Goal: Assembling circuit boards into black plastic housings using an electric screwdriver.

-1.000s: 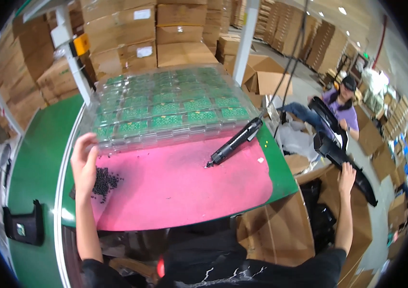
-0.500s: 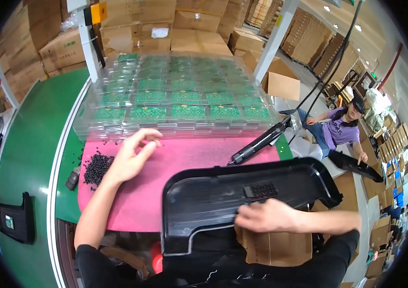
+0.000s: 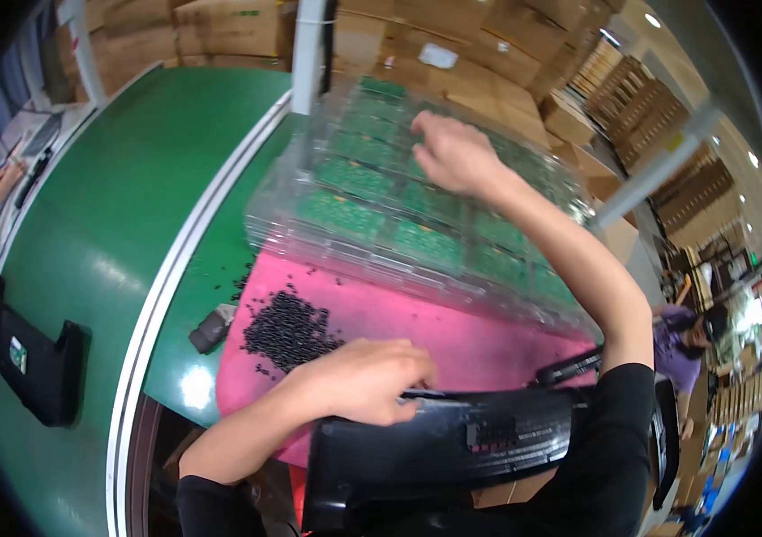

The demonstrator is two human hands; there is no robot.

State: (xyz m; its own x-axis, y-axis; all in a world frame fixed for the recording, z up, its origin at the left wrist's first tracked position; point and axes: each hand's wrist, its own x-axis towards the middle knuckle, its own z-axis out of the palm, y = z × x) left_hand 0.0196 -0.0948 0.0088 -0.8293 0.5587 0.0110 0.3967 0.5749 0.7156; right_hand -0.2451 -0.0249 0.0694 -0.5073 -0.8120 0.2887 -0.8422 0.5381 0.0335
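Observation:
My left hand (image 3: 365, 379) grips the upper edge of a large black plastic housing (image 3: 453, 452) that lies across the near edge of the pink mat (image 3: 426, 327). My right hand (image 3: 453, 152) reaches far forward over a stack of clear trays (image 3: 354, 242) filled with green circuit boards (image 3: 338, 213). Its fingertips touch a board near the stack's far side, and nothing is seen in its grasp. A pile of small black screws (image 3: 287, 327) lies on the mat just left of my left hand.
A black electric screwdriver (image 3: 569, 365) pokes out behind my right arm. A small dark block (image 3: 211, 329) sits at the mat's left edge. Another black housing (image 3: 27, 353) lies on the green conveyor (image 3: 121, 224). A person in purple (image 3: 685, 340) sits at right; cardboard boxes (image 3: 238, 27) stand behind.
My view swung left. My left hand left the mat near the screws and took the housing's edge. My right hand let go of the housing and reached out to the trays.

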